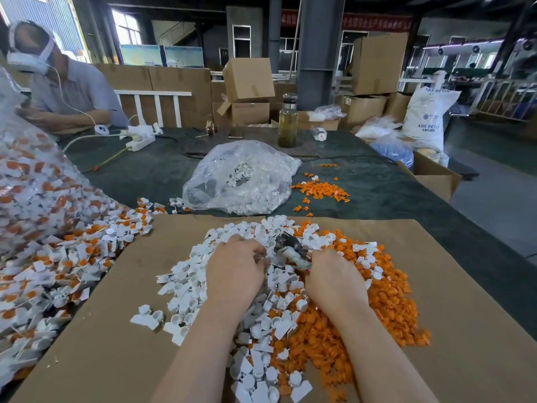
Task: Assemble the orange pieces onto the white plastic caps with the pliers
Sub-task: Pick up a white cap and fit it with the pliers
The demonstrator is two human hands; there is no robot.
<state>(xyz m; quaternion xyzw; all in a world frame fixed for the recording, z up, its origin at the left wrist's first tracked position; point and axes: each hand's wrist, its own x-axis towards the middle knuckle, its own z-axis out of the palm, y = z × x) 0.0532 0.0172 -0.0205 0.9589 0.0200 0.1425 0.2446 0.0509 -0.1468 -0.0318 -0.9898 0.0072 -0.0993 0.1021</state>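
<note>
Our right hand (334,274) gripped the grey metal pliers (292,250). At nine o'clock, our left hand (235,266) curled over small white plastic caps (186,283); its grip we couldn't tell.

A dark green table (392,199) is carrying a cardboard sheet (122,330), a clear bag of white caps (241,178), scattered orange pieces (321,191) and a glass bottle (287,122).

Both bare forearms reach forward, side by side. The left hand (235,266) lies palm down with the fingers curled, pinching something small. The right hand (334,274), just beside the left hand, has its fingers curled around the pliers (292,251).
</note>
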